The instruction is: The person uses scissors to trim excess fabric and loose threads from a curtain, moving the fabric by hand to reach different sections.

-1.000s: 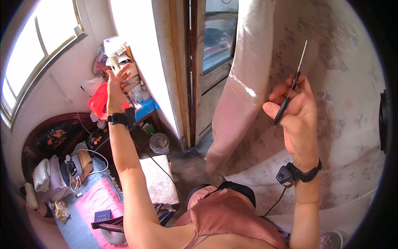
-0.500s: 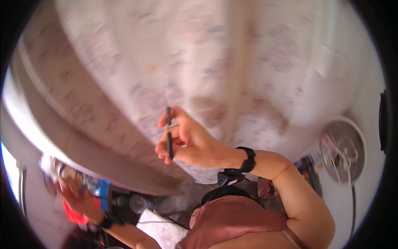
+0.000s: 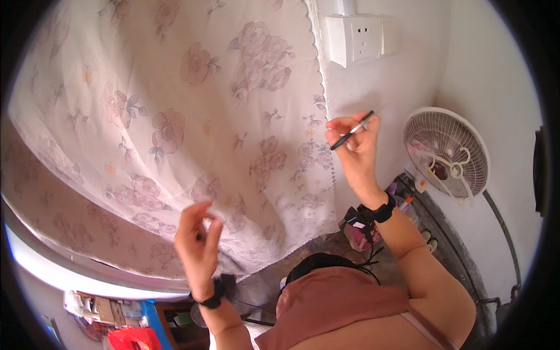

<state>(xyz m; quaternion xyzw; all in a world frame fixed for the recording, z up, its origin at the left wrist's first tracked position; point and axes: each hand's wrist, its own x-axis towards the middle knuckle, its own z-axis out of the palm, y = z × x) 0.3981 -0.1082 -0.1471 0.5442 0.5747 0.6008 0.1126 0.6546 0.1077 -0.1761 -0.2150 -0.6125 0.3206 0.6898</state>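
Right hand (image 3: 359, 156) lightly pinches a slim black-and-silver rod (image 3: 352, 130), which a loosened grip could drop; left hand (image 3: 196, 249) curls, contents unclear.

Looks like a lived-in room in a home.
Shown by a pale fabric curtain (image 3: 169, 76) printed with mauve flowers, scalloped at the edge, from nine round to twelve o'clock; by a white plastic wall socket (image 3: 361, 39) at one; by a round white wire-caged fan (image 3: 436, 125) at three, with cream plastic clothes hangers (image 3: 457, 170) across its front; and by a blue-topped wooden table (image 3: 153, 322) between seven and eight, close to a red plastic bag (image 3: 133, 338).
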